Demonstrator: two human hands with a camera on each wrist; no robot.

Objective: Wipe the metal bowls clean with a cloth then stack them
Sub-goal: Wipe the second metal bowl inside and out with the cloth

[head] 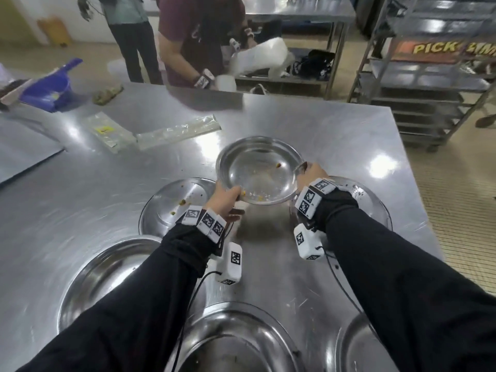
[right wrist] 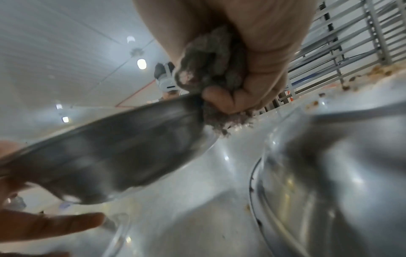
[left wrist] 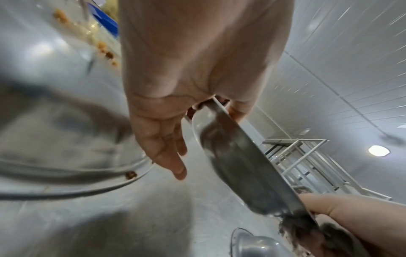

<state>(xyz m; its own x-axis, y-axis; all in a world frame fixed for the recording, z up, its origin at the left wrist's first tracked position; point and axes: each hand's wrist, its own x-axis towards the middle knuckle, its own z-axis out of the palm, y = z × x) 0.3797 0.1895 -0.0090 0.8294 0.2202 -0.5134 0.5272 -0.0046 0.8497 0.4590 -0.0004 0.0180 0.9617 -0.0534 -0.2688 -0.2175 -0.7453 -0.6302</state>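
1. Now, from the head view: both hands lift a dirty metal bowl (head: 259,170) above the table (head: 335,135). The left hand (head: 225,202) pinches its near rim, the right hand (head: 312,174) its right rim. Food bits dot the inside, so I judge the wiping barely begun. Other bowls, like the soiled one at left (head: 174,205), sit unstacked.
2. Over to the left wrist: thumb and a finger clamp the rim, remaining fingers (left wrist: 173,161) hanging loose beneath the raised bowl.
3. And the right wrist: curled fingers bunch a grey cloth (right wrist: 206,69) against the rim. Nothing stacked yet, by my read.
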